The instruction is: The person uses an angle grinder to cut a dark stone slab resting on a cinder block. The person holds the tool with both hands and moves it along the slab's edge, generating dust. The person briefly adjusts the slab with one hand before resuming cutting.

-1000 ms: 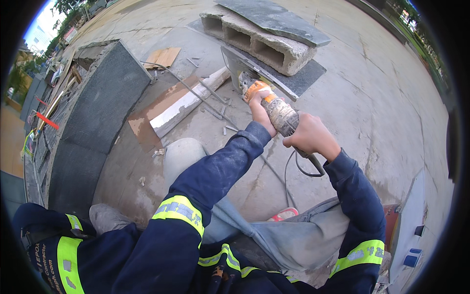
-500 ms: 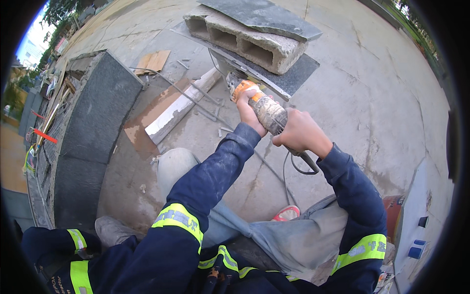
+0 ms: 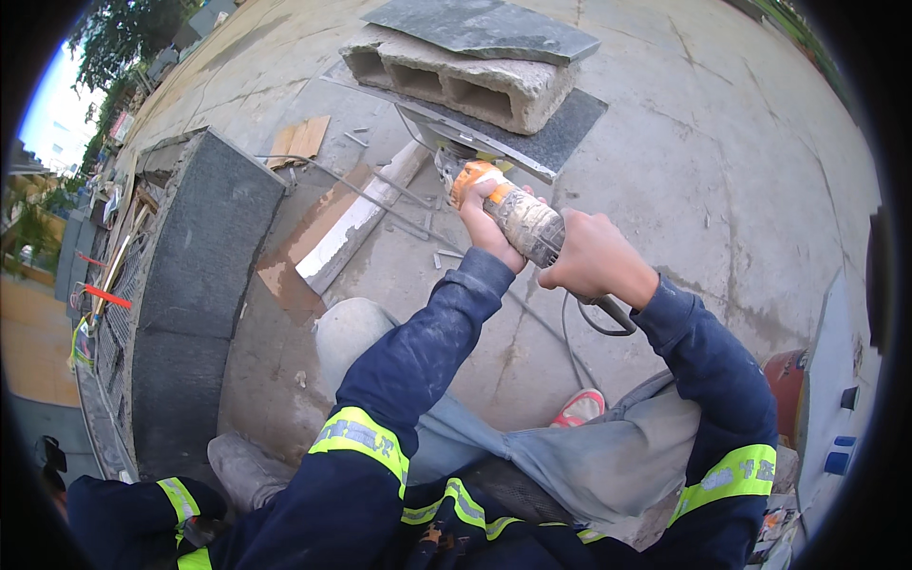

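Note:
A dusty orange and grey angle grinder (image 3: 522, 217) is held in both my hands, its head pointing away and to the left. My left hand (image 3: 486, 226) wraps round the body just behind the orange head. My right hand (image 3: 604, 256) grips the rear end, where the power cord comes out. The grinder's head is at the near edge of a dark stone slab (image 3: 581, 122); whether its disc touches the slab is hidden. On that slab rests a hollow concrete block (image 3: 537, 93), with another dark stone slab (image 3: 484, 28) lying on top.
A long white-faced strip (image 3: 351, 233) and a brown board (image 3: 290, 285) lie on the concrete floor, with a cord across them. To the left stands a dark stone-clad box (image 3: 195, 275). Another person's sleeve (image 3: 133, 508) shows at lower left. A pale panel (image 3: 825, 399) leans at right.
The whole view has shifted slightly, so the block and slabs sit a little further left and up. Both hands keep their hold on the angle grinder at the slab's edge.

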The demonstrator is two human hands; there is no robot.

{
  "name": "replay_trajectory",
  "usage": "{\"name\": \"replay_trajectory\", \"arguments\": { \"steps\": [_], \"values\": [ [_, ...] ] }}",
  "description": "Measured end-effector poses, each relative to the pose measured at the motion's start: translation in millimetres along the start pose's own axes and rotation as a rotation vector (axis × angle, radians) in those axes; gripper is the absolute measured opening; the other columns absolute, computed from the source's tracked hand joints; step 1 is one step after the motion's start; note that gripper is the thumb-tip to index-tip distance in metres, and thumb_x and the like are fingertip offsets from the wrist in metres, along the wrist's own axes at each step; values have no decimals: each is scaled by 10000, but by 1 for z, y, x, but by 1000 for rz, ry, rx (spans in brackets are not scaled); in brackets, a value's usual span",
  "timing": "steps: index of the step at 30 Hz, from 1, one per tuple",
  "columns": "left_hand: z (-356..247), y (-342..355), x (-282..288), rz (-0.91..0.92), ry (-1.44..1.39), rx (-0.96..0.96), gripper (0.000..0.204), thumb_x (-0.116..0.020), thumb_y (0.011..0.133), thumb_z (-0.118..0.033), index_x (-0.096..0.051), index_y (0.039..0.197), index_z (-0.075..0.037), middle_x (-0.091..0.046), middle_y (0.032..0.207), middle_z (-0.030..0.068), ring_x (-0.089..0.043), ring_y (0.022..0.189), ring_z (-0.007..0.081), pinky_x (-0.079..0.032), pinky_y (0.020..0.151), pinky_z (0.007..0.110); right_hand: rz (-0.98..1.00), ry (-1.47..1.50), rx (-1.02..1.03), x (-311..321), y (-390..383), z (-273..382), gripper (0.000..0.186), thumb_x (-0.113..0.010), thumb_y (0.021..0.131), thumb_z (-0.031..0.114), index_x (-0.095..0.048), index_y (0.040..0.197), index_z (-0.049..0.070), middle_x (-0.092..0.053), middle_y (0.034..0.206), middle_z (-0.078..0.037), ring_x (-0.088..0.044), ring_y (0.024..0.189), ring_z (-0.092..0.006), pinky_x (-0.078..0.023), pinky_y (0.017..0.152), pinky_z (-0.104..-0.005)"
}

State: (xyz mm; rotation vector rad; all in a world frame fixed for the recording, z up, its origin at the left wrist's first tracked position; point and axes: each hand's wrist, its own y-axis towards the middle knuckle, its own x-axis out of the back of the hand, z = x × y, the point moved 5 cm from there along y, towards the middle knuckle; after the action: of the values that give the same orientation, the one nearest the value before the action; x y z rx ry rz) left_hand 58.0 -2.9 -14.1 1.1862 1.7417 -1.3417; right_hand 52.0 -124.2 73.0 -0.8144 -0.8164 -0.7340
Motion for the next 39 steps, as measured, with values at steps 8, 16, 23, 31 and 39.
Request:
{"name": "replay_trajectory", "arguments": {
  "steps": [8,16,23,31,39],
  "values": [
    [14,-15,-5,-6,-39,27,568,-629,711,-334,-396,1134,-37,-525,939,140,-583,813,322,-529,755,462,-53,-4,-7,5,-21,-3,521,-737,565,262,-577,902,-102,-633,765,-285,-650,758,-426,-535,722,-408],
    [25,-13,-1,6,-56,58,576,-630,714,-338,-389,1144,-41,-531,929,136,-585,801,322,-530,755,466,-58,-7,1,5,-26,-11,516,-737,560,254,-583,902,-100,-632,749,-278,-650,749,-421,-535,717,-414],
    [32,-11,1,36,-90,97,558,-628,719,-338,-390,1134,-50,-537,918,139,-590,797,323,-531,753,470,-21,-46,-10,9,-32,-11,532,-747,597,293,-575,917,-94,-652,790,-268,-669,781,-400,-546,732,-401],
    [35,-16,-4,3,-67,47,527,-620,722,-333,-395,1122,-72,-538,900,135,-587,786,320,-529,756,458,-22,-68,-22,10,-34,-14,548,-747,599,298,-574,936,-98,-656,804,-265,-670,780,-397,-547,734,-398],
    [33,-10,-1,36,-4,42,606,-624,717,-420,-429,1089,16,-520,949,140,-568,878,322,-504,833,468,-48,-43,32,11,-30,-12,507,-735,588,283,-590,879,-106,-651,759,-262,-670,748,-397,-548,712,-393]
  ]
}}
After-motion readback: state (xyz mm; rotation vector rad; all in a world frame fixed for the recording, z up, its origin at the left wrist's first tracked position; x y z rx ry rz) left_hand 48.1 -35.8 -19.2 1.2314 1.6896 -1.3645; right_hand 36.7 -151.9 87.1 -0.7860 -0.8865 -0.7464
